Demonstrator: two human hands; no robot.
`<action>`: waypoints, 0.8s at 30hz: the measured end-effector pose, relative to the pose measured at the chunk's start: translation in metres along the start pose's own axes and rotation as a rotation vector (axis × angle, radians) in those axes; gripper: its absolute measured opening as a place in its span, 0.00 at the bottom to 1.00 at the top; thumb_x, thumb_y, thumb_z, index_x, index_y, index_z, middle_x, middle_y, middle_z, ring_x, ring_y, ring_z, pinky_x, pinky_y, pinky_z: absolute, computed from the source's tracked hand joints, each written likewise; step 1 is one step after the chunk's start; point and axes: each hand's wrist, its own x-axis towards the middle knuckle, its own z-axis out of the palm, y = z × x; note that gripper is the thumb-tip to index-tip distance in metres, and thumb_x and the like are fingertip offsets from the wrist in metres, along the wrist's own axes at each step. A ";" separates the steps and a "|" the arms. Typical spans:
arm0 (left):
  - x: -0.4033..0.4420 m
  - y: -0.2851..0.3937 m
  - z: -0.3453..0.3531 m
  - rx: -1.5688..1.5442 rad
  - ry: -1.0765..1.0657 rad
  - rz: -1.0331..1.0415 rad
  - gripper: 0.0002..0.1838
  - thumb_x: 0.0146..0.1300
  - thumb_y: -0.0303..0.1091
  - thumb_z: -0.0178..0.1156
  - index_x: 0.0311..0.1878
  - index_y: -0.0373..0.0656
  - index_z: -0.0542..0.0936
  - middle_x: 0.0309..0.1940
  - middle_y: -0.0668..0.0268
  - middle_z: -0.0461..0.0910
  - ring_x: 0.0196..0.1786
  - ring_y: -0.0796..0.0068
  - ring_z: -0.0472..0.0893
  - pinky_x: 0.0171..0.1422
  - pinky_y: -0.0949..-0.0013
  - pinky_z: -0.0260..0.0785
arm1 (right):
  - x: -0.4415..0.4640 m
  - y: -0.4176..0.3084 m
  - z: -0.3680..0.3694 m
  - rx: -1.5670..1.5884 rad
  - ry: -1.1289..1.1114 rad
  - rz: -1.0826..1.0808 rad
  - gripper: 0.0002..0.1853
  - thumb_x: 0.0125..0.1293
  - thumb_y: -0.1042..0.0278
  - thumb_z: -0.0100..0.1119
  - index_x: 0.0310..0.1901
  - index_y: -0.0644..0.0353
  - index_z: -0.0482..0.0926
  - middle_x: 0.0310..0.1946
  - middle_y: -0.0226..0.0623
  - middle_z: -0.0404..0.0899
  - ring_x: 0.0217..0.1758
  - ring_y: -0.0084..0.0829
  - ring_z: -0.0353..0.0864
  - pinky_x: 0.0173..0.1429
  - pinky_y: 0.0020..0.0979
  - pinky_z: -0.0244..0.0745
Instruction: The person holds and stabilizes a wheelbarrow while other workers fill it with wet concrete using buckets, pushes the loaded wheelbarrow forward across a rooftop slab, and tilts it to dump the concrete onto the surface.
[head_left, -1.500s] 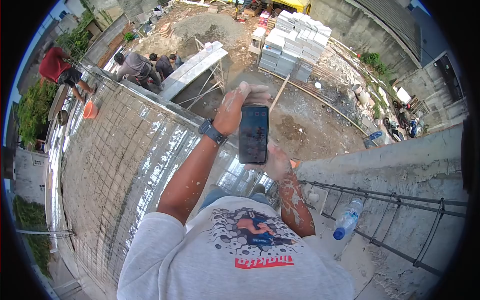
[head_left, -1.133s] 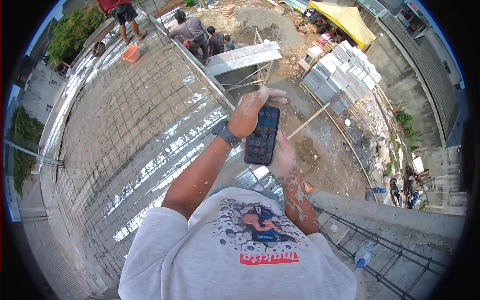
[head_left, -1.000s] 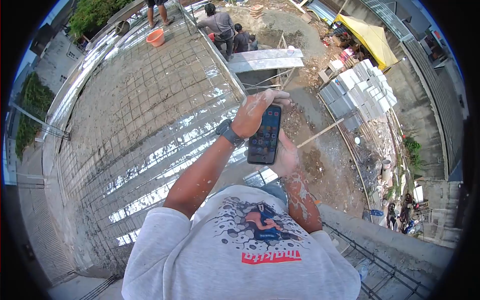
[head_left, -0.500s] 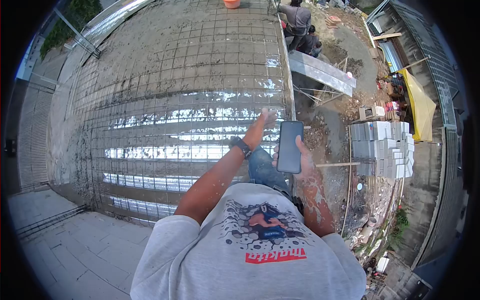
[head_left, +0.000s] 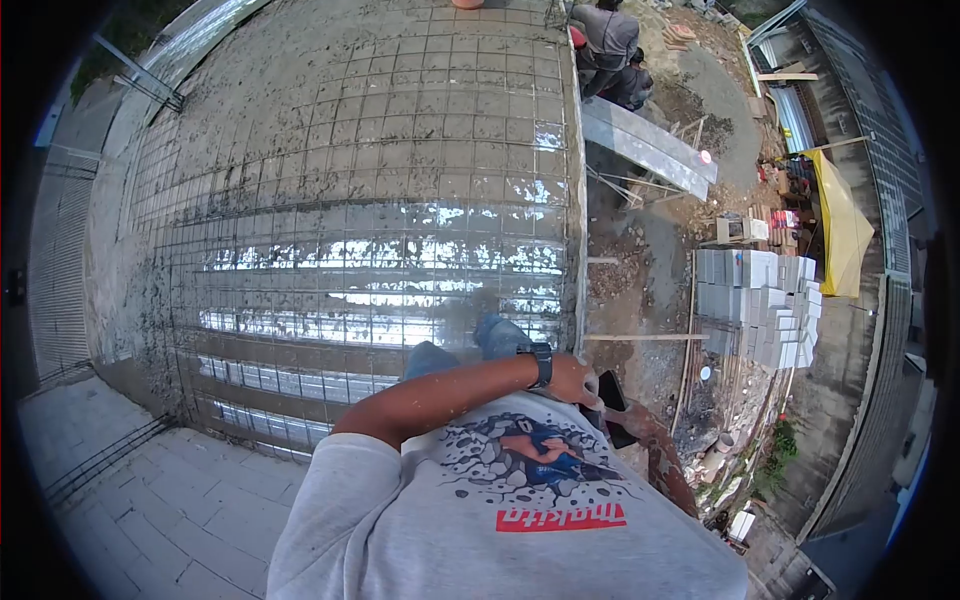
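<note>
In the head view I see, from my distant seat, the person's right hand (head_left: 634,420) clamped on a dark smartphone (head_left: 613,391), which is at the right side of the body, beside the printed grey T-shirt (head_left: 440,555). The left hand (head_left: 573,380), with a dark wristwatch (head_left: 541,366), reaches across to the smartphone; its fingers are partly hidden, so I cannot tell whether they grip it. Ahead spreads a steel rebar mesh (head_left: 400,110); to the right are stacked pale blocks (head_left: 762,300), a yellow canopy (head_left: 842,230) and a co-worker (head_left: 610,36) in grey
</note>
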 end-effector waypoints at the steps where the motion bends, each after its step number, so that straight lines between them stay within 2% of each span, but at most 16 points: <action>1: 0.001 0.009 -0.012 -0.013 -0.006 0.019 0.31 0.60 0.67 0.52 0.51 0.52 0.82 0.44 0.56 0.82 0.48 0.52 0.80 0.54 0.57 0.70 | -0.028 -0.023 -0.018 0.138 -0.017 -0.090 0.31 0.56 0.41 0.67 0.48 0.62 0.79 0.30 0.35 0.82 0.33 0.28 0.82 0.39 0.31 0.75; 2: 0.002 0.013 -0.027 -0.017 -0.006 0.032 0.31 0.60 0.68 0.52 0.51 0.53 0.82 0.44 0.56 0.82 0.46 0.52 0.81 0.54 0.57 0.70 | -0.037 -0.041 -0.033 0.277 -0.033 -0.191 0.29 0.55 0.43 0.70 0.46 0.62 0.80 0.29 0.33 0.81 0.33 0.26 0.81 0.38 0.29 0.75; 3: 0.006 0.011 -0.031 0.021 0.025 0.091 0.32 0.59 0.68 0.52 0.49 0.49 0.82 0.42 0.56 0.83 0.46 0.54 0.81 0.52 0.57 0.70 | -0.032 -0.035 -0.039 0.405 -0.089 -0.181 0.27 0.54 0.49 0.73 0.48 0.61 0.78 0.34 0.31 0.82 0.34 0.23 0.81 0.38 0.28 0.75; 6: -0.018 0.029 -0.068 -0.056 -0.058 0.102 0.33 0.58 0.68 0.54 0.46 0.45 0.83 0.41 0.56 0.83 0.45 0.57 0.81 0.51 0.59 0.70 | -0.043 -0.045 -0.062 0.572 -0.265 -0.290 0.30 0.56 0.47 0.71 0.52 0.61 0.75 0.38 0.30 0.81 0.36 0.22 0.80 0.39 0.27 0.75; 7: -0.022 0.025 -0.073 -0.129 -0.095 0.148 0.34 0.58 0.68 0.54 0.47 0.44 0.83 0.40 0.56 0.83 0.46 0.57 0.81 0.52 0.60 0.70 | -0.038 -0.038 -0.067 0.603 -0.286 -0.337 0.30 0.61 0.47 0.66 0.56 0.60 0.73 0.41 0.33 0.80 0.40 0.23 0.80 0.45 0.30 0.75; 10: -0.039 0.004 -0.095 -0.337 -0.183 0.297 0.35 0.58 0.69 0.54 0.47 0.43 0.83 0.40 0.55 0.83 0.47 0.58 0.80 0.55 0.63 0.69 | -0.051 -0.061 -0.069 0.715 -0.097 -0.233 0.30 0.63 0.46 0.63 0.58 0.60 0.73 0.42 0.35 0.80 0.43 0.24 0.79 0.49 0.31 0.74; 11: -0.048 0.000 -0.101 -0.459 -0.212 0.329 0.35 0.59 0.69 0.53 0.49 0.45 0.83 0.44 0.55 0.83 0.48 0.56 0.80 0.58 0.62 0.69 | -0.058 -0.080 -0.070 0.747 -0.034 -0.205 0.30 0.63 0.46 0.62 0.58 0.60 0.73 0.43 0.35 0.81 0.43 0.24 0.79 0.51 0.31 0.74; 12: -0.055 -0.004 -0.108 -0.353 -0.136 0.262 0.34 0.59 0.68 0.53 0.49 0.45 0.83 0.44 0.55 0.83 0.49 0.56 0.80 0.58 0.62 0.69 | -0.062 -0.098 -0.072 0.778 0.025 -0.178 0.30 0.64 0.46 0.61 0.59 0.60 0.72 0.43 0.36 0.81 0.44 0.25 0.79 0.52 0.31 0.73; 14: -0.072 -0.016 -0.123 -0.140 0.010 0.108 0.32 0.59 0.67 0.54 0.51 0.47 0.83 0.46 0.55 0.82 0.50 0.54 0.80 0.58 0.61 0.69 | -0.060 -0.132 -0.074 0.617 -0.010 -0.109 0.30 0.66 0.46 0.58 0.61 0.60 0.71 0.46 0.38 0.80 0.47 0.26 0.78 0.55 0.32 0.72; 16: -0.085 -0.031 -0.141 -0.110 0.018 0.128 0.30 0.58 0.64 0.57 0.51 0.49 0.82 0.44 0.56 0.82 0.50 0.53 0.80 0.55 0.58 0.70 | -0.052 -0.166 -0.077 0.284 -0.153 -0.053 0.30 0.68 0.47 0.55 0.62 0.61 0.70 0.49 0.39 0.79 0.50 0.27 0.77 0.57 0.32 0.71; 18: -0.092 -0.047 -0.154 -0.109 0.035 0.201 0.29 0.57 0.63 0.58 0.50 0.48 0.82 0.43 0.56 0.82 0.49 0.54 0.81 0.53 0.58 0.71 | -0.047 -0.193 -0.077 0.267 -0.164 -0.095 0.29 0.68 0.47 0.55 0.63 0.60 0.70 0.51 0.40 0.78 0.51 0.28 0.76 0.59 0.33 0.70; 19: -0.092 -0.057 -0.158 -0.135 0.036 0.156 0.30 0.54 0.63 0.61 0.46 0.46 0.81 0.42 0.55 0.82 0.48 0.54 0.81 0.52 0.58 0.71 | -0.045 -0.205 -0.077 0.268 -0.160 -0.106 0.29 0.68 0.47 0.54 0.63 0.60 0.69 0.51 0.40 0.77 0.52 0.28 0.76 0.59 0.33 0.70; 22: -0.109 -0.078 -0.193 0.082 0.068 0.118 0.31 0.52 0.64 0.62 0.45 0.45 0.79 0.41 0.54 0.82 0.47 0.55 0.81 0.52 0.59 0.71 | -0.034 -0.249 -0.077 0.271 -0.137 -0.127 0.29 0.68 0.48 0.54 0.63 0.60 0.69 0.54 0.41 0.76 0.55 0.30 0.74 0.61 0.33 0.68; 23: -0.114 -0.089 -0.205 0.100 0.074 0.056 0.32 0.50 0.66 0.63 0.47 0.47 0.78 0.42 0.54 0.82 0.47 0.54 0.81 0.52 0.59 0.71 | -0.032 -0.265 -0.077 0.274 -0.132 -0.130 0.29 0.68 0.49 0.53 0.63 0.60 0.69 0.54 0.41 0.75 0.56 0.30 0.74 0.62 0.34 0.68; 24: -0.127 -0.102 -0.221 0.054 0.092 0.106 0.33 0.50 0.66 0.63 0.47 0.47 0.78 0.43 0.54 0.81 0.47 0.54 0.81 0.52 0.59 0.71 | -0.029 -0.278 -0.078 0.274 -0.125 -0.140 0.29 0.68 0.49 0.53 0.63 0.60 0.69 0.55 0.42 0.75 0.57 0.31 0.73 0.63 0.34 0.67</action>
